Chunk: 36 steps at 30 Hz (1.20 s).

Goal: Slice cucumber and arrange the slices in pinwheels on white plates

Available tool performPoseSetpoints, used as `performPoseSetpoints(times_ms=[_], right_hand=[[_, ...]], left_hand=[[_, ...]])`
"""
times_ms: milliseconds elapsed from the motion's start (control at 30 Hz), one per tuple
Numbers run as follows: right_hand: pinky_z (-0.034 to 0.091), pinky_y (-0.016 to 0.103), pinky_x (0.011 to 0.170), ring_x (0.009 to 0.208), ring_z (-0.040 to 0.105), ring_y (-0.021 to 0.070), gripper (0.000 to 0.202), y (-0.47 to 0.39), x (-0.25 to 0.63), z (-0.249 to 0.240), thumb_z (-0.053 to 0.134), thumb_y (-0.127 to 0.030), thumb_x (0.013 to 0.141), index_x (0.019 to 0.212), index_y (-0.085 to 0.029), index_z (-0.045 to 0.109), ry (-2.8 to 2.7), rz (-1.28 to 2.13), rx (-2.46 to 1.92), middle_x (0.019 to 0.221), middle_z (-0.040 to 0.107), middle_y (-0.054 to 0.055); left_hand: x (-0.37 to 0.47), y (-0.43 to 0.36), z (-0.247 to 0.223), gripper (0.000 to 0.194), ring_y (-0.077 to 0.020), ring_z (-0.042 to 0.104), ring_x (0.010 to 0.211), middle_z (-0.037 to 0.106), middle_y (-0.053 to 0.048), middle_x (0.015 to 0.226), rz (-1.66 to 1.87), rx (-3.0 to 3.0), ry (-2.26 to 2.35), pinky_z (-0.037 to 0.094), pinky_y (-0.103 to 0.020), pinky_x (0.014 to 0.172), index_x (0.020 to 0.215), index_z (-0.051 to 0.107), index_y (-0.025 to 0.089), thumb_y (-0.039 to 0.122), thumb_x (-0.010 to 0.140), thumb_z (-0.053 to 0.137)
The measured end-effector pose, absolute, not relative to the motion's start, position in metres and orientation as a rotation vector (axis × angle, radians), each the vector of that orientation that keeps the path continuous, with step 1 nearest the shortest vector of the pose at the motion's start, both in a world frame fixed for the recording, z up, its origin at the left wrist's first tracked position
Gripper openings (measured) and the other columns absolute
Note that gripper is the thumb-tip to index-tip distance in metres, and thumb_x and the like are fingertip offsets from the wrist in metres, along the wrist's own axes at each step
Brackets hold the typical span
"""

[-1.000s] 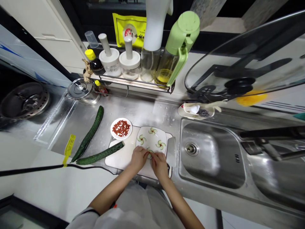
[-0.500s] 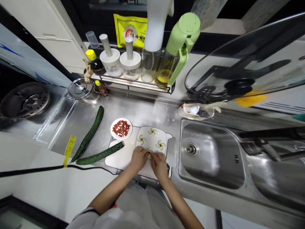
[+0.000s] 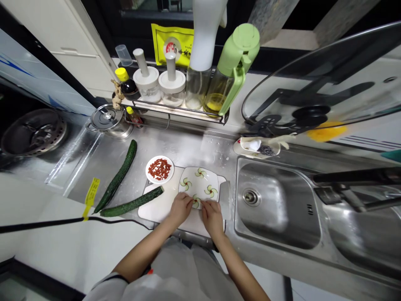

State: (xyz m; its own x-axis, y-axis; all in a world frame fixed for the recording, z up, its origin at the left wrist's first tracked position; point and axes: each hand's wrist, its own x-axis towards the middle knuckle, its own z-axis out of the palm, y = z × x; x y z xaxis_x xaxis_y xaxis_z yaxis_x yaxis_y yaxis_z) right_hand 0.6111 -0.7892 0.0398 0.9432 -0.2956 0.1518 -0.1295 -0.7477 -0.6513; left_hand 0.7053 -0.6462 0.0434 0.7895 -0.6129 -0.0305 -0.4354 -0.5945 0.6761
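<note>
A white squarish plate bears several pinwheels of thin green-edged cucumber slices, each with a red centre. At its near edge lies one such cucumber pinwheel. On its left side is my left hand, fingers curled and tips pressed together. My right hand mirrors it on the right, also closed. Whether either pinch holds a slice is too small to make out. The plate rests on a white cutting board. Behind the board's left part sits a small white dish of red dried berries.
Two whole-looking cucumbers lie at left, one reaching onto the board. A cleaver blade lies right of the plate, beside the sink. Behind stand a lidded pot, a condiment rack and a green-topped oil bottle.
My hands have drawn slightly apart, uncovering the near pinwheel and its red centre. The view has tilted a little; the other things stay put.
</note>
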Motion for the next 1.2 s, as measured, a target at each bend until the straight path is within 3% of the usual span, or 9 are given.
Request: performPoseSetpoints(times_ms=[233,467,600,700,833,933,1067,1200], right_hand=[[0.046,0.039,0.078,0.086,0.050,0.0216,0.028,-0.795,0.609,0.043,0.044,-0.019,0.088,0.104,-0.019,0.067,0.317,-0.349,-2.413,0.087,0.060,0.008],[0.046,0.040,0.084,0.094,0.050,0.0227,0.033,-0.807,0.598,0.038,0.043,-0.021,0.088,0.115,-0.016,0.060,0.468,-0.362,-2.387,0.096,0.058,0.011],[0.043,0.041,0.090,0.102,0.049,0.0249,0.043,-0.811,0.596,0.033,0.043,-0.025,0.085,0.124,-0.009,0.052,0.679,-0.426,-2.352,0.107,0.054,0.016],[0.044,0.040,0.086,0.097,0.052,0.0253,0.048,-0.810,0.601,0.029,0.042,-0.027,0.082,0.124,-0.008,0.051,0.779,-0.370,-2.321,0.103,0.057,0.016],[0.043,0.039,0.084,0.090,0.053,0.0259,0.051,-0.808,0.611,0.031,0.041,-0.032,0.078,0.119,-0.006,0.055,0.916,-0.279,-2.252,0.096,0.060,0.016],[0.041,0.037,0.081,0.087,0.052,0.0258,0.046,-0.807,0.619,0.037,0.041,-0.035,0.075,0.107,-0.009,0.062,1.010,-0.197,-2.164,0.091,0.061,0.014],[0.039,0.033,0.070,0.073,0.052,0.0219,0.035,-0.809,0.624,0.039,0.043,-0.036,0.073,0.089,-0.015,0.066,1.053,-0.145,-2.073,0.076,0.062,0.009],[0.038,0.029,0.064,0.067,0.053,0.0193,0.035,-0.813,0.625,0.035,0.045,-0.038,0.071,0.086,-0.016,0.067,1.086,-0.144,-1.954,0.072,0.064,0.006]], left_hand=[[0.707,-0.638,0.050,0.018,-0.0181,0.055,0.086,0.060,-0.006,0.084,-0.321,2.241,-0.707,0.047,-0.032,0.080,0.092,0.068,0.019,0.017,0.085,0.051],[0.707,-0.615,0.050,0.029,-0.0197,0.054,0.097,0.055,-0.011,0.106,-0.206,2.227,-0.463,0.047,-0.036,0.088,0.110,0.057,0.016,0.021,0.082,0.055],[0.708,-0.608,0.044,0.043,-0.0169,0.058,0.080,0.057,-0.011,0.101,-0.287,2.207,-0.172,0.049,-0.033,0.076,0.119,0.051,0.013,0.026,0.078,0.058],[0.711,-0.610,0.037,0.047,-0.0135,0.059,0.069,0.063,-0.008,0.095,-0.447,2.112,-0.020,0.048,-0.029,0.071,0.122,0.049,0.013,0.027,0.078,0.058],[0.716,-0.617,0.028,0.042,-0.0138,0.061,0.068,0.065,-0.002,0.079,-0.539,2.004,0.109,0.047,-0.026,0.071,0.113,0.056,0.017,0.025,0.072,0.064],[0.717,-0.623,0.026,0.038,-0.0128,0.058,0.061,0.061,0.001,0.069,-0.639,1.833,0.188,0.047,-0.024,0.062,0.106,0.059,0.019,0.025,0.070,0.066],[0.716,-0.628,0.026,0.038,-0.0114,0.056,0.059,0.058,0.003,0.065,-0.722,1.561,0.260,0.049,-0.024,0.058,0.104,0.057,0.017,0.024,0.068,0.066],[0.715,-0.629,0.023,0.040,-0.0113,0.057,0.061,0.059,0.003,0.067,-0.735,1.421,0.289,0.051,-0.024,0.059,0.103,0.056,0.017,0.023,0.065,0.069]])
